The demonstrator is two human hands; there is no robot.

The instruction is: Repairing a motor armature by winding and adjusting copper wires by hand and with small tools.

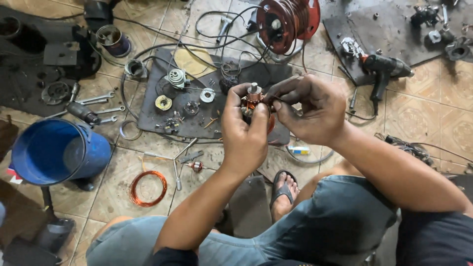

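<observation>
A floor of patterned beige tiles (pixel 423 118) lay underneath it all, grimy and stained. A dark rubber mat (pixel 197 111) was spread across the middle, littered with small parts, and a second mat (pixel 389 29) sat at the upper right. A blue bucket (pixel 56 150) lay tipped at the left. Daylight fell evenly, casting soft shadows.

Open tiled floor (pixel 118 162) near left, between blue bucket (pixel 59 150) and copper wire coil (pixel 148 188). Farther off, dark mat (pixel 148 116) crowded with small parts; wrenches (pixel 98 106) and cables blocking the far left.
</observation>
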